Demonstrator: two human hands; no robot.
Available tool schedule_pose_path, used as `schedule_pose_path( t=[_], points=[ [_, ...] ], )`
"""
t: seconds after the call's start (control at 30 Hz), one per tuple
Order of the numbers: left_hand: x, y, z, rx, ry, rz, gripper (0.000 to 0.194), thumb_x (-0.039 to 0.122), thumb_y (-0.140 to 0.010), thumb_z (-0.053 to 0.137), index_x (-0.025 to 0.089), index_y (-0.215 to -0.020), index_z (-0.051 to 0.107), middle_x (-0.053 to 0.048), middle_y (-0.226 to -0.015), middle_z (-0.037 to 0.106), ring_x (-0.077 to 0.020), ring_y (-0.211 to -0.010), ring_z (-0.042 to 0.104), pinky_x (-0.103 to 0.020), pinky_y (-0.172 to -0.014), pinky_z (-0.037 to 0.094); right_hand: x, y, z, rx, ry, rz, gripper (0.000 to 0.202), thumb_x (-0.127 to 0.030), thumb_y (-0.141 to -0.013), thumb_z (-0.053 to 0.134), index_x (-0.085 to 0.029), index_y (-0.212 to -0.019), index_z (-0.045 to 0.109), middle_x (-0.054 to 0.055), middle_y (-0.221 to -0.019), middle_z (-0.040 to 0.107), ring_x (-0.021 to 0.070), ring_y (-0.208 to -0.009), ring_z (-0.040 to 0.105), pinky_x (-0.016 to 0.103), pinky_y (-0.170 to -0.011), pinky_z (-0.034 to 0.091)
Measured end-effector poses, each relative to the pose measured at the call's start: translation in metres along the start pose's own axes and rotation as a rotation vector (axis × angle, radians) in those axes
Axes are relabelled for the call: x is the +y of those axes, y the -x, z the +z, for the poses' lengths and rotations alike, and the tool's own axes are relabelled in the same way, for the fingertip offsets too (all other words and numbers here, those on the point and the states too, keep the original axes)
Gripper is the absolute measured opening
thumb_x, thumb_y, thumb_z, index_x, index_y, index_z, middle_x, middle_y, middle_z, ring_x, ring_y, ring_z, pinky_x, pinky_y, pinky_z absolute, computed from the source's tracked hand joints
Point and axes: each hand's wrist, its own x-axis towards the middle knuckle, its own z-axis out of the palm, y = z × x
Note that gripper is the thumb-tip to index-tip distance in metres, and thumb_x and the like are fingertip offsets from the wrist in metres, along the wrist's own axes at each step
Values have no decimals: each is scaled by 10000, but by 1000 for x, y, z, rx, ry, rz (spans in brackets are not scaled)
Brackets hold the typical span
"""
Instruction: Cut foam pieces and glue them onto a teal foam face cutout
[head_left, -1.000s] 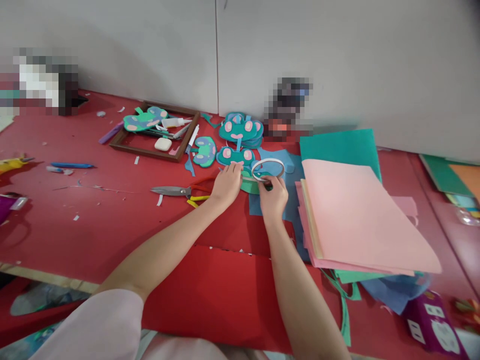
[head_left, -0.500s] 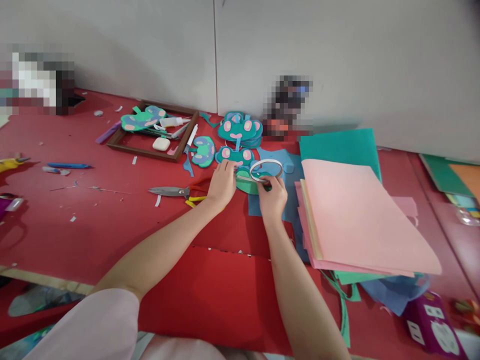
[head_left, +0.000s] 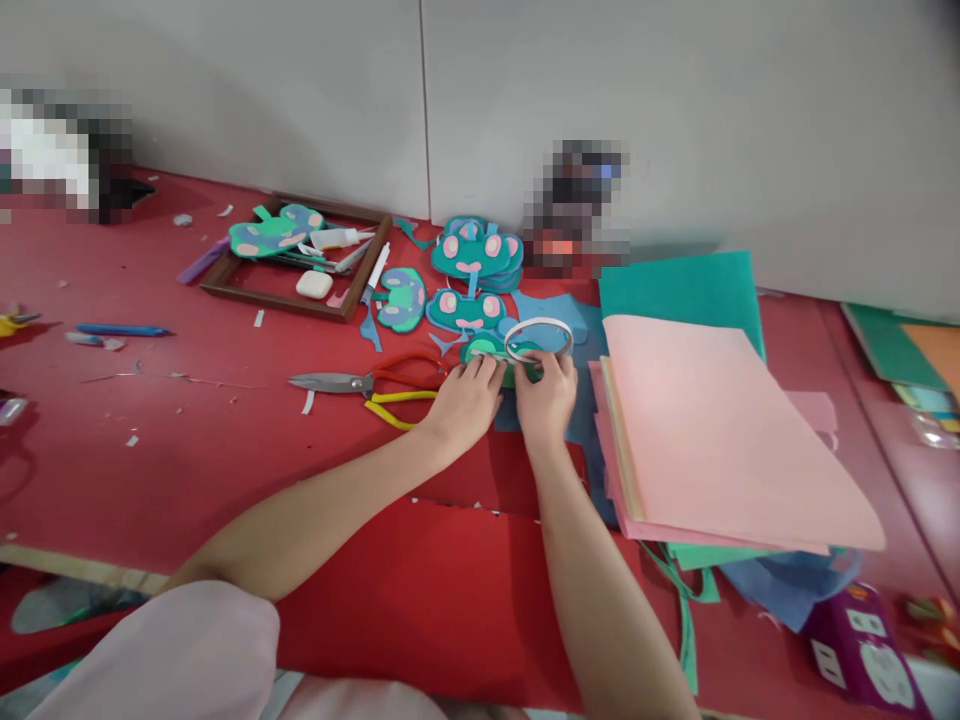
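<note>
Looking down from my head camera, I see both my hands close together over the red table (head_left: 172,490). My right hand (head_left: 546,393) is curled nearly closed, thumb and fingers pinching the near edge of a white roll of tape (head_left: 507,342), which tilts up above them. My left hand (head_left: 466,398) is just beside it, palm down, fingers together and bent, the tips on a green cut-out (head_left: 480,347); whether they pinch anything beneath, I cannot tell. The cut-out lies in front of my hands, partly hidden by them, near a blue sheet (head_left: 507,412). A teal cut-out with pink patches (head_left: 466,309) sits just beyond it, with a stack of similar ones (head_left: 474,257) behind. Scissors (head_left: 330,383) lie spread beside my left hand, handles towards me. Further left is a wooden frame (head_left: 277,303); to my right, pink sheets (head_left: 727,420) lie piled.
</note>
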Motion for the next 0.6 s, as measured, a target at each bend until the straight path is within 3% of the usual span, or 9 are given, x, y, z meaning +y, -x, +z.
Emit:
schedule_pose_path(
  t=[0.6],
  points=[
    [-1,0,0,-9,-27,7,449,228,-922,360,117,-1354,413,-172,-1257,496,-297,-1138,472,-416,-889,422,8,-5,-9,45,50,87,145,-250,-738,605,-177,-862,613,84,-901,553,228,-824,536,351,-743,442]
  ],
)
